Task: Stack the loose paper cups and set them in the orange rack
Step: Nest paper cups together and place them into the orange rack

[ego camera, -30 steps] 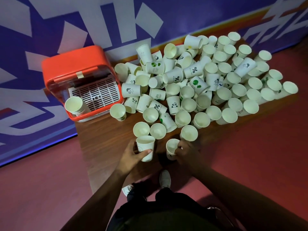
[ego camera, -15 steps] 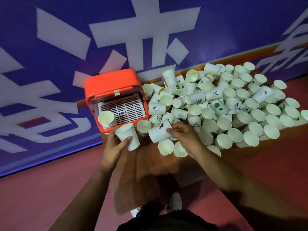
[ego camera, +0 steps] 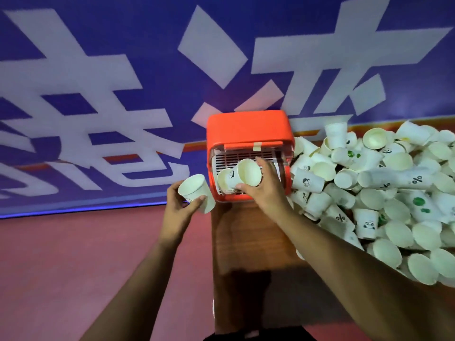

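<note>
gripping a white paper cup [ego camera: 248, 172] by its side, the right hand [ego camera: 264, 190] holds it tilted, mouth toward the camera, at the open front of the orange rack [ego camera: 246, 126], thumb under the rim and fingers curled over the far side. just left of it another cup [ego camera: 225, 180] lies on its side inside the rack on the white slotted tray [ego camera: 231, 157]; whether it is one cup or a nested stack i cannot tell. the left hand [ego camera: 179, 207] hovers just beside the rack's left edge, fingers and thumb clamped round a second cup [ego camera: 195, 190], mouth up and tilted. the rack stands at the far left end of the brown table [ego camera: 246, 242], against a blue wall banner [ego camera: 98, 82] with large white characters. the loose cups [ego camera: 381, 193] lie heaped on the table right of the rack, reaching its right side, many on their sides. a red floor [ego camera: 73, 254] shows at lower left.
</note>
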